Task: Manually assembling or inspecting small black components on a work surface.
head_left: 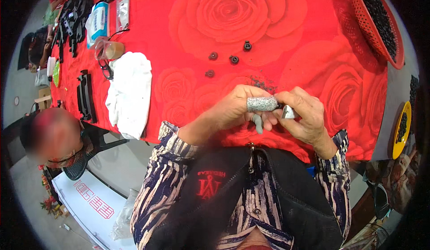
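Shavings [263, 85] dot counter [179, 26]; left hand [239, 101] fingers pinch black part [279, 105], right hand [309, 118] fingers grasp white tool [289, 112]. Trimming apparently underway; next stroke calls for steady grip.

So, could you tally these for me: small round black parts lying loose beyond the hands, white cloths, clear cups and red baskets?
Small round black parts: 4
White cloth: 1
Clear cup: 1
Red basket: 1
Total: 7

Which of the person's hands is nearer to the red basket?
Right. The right hand is below and left of the red basket in the picture; the left hand is farther left.
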`<act>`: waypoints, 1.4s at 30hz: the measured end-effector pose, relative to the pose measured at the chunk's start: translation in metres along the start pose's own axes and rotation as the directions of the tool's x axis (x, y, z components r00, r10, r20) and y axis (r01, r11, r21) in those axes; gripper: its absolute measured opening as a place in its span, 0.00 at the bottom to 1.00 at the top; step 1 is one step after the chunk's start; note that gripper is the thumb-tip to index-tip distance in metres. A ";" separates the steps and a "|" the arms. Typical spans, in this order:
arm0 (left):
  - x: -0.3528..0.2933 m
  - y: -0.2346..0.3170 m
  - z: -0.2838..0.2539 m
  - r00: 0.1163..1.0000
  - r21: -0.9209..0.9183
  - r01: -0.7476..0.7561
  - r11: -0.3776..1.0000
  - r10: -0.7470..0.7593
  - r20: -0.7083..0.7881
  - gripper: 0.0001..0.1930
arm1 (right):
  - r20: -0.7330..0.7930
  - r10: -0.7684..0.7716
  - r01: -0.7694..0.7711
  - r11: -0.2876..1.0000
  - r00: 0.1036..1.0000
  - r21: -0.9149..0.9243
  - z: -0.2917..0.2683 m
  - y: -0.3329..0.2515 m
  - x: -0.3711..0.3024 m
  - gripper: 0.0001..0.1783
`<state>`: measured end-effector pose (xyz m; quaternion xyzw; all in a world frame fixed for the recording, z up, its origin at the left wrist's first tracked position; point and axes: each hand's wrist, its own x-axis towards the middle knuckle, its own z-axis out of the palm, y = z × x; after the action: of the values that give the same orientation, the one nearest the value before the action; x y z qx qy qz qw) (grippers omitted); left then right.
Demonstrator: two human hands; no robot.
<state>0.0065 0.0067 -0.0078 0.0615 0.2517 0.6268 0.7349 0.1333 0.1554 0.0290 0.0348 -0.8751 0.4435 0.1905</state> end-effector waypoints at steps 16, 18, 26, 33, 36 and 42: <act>-0.002 -0.003 0.000 0.997 0.050 -0.062 0.997 0.065 -0.050 0.09 | 0.055 -0.023 0.021 0.999 0.998 0.040 -0.002 0.001 0.000 0.20; -0.003 -0.001 0.003 0.989 0.121 -0.119 0.986 0.129 -0.077 0.09 | 0.007 -0.056 0.056 0.998 0.998 0.002 0.001 0.003 0.000 0.20; -0.004 -0.007 0.010 0.932 0.208 -0.308 0.928 0.339 -0.130 0.09 | -0.070 -0.258 0.231 0.937 0.964 -0.263 0.001 0.001 0.002 0.19; -0.005 -0.001 0.013 0.874 0.426 -0.403 0.810 0.478 -0.081 0.11 | -0.024 0.085 -0.083 0.994 0.996 0.075 -0.010 -0.008 0.005 0.22; -0.005 -0.002 0.013 0.865 0.437 -0.428 0.791 0.499 -0.058 0.11 | 0.042 0.203 -0.207 0.964 0.978 0.169 -0.013 -0.006 -0.001 0.16; -0.005 -0.001 0.013 0.855 0.439 -0.454 0.775 0.518 -0.031 0.11 | 0.010 0.209 -0.209 0.974 0.978 0.089 -0.008 -0.007 0.003 0.14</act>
<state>0.0125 0.0049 0.0041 0.2324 0.4093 0.7297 0.4959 0.1346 0.1575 0.0397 -0.0488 -0.8533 0.4997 0.1408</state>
